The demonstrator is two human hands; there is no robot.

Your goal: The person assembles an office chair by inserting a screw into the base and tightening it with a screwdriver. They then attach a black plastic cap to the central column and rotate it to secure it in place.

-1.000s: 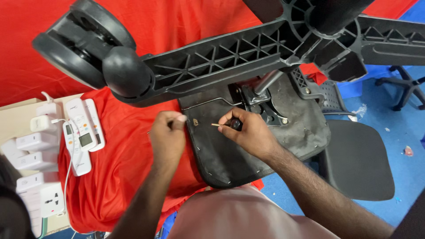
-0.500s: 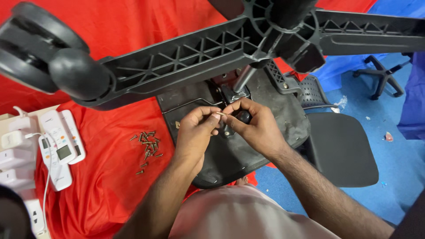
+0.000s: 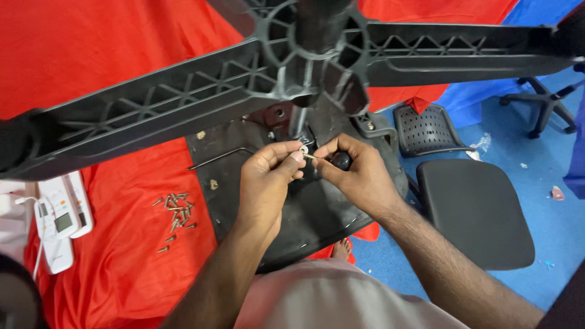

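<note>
— Under the hub of the black star base (image 3: 317,67), what are the 2 hands doing?

— Both meet just below the metal column. The left hand (image 3: 265,183) pinches a small white washer (image 3: 303,148) between thumb and forefinger, fingers closed on it. The right hand (image 3: 356,173) is closed too, holding a thin screw (image 3: 311,157) whose tip points at the washer; the 2 parts touch or nearly touch, too small to tell which.

— And the dark round thing?

— A black knob (image 3: 341,161) sits against the right hand's fingers, right of the washer.

— What lies beneath the base?

— The upturned seat underside (image 3: 304,219), a dark plate, rests on the red cloth (image 3: 109,256). An angled metal key (image 3: 219,158) lies on that plate, left of the column.

— Anything else near the base?

— A heap of screws (image 3: 175,210) lies on the cloth, left of the seat plate. Farther left are white remote controls (image 3: 61,225). Right of the base, on the blue floor (image 3: 548,231), sit a black seat cushion (image 3: 475,213) and a perforated black backrest (image 3: 426,129).
</note>
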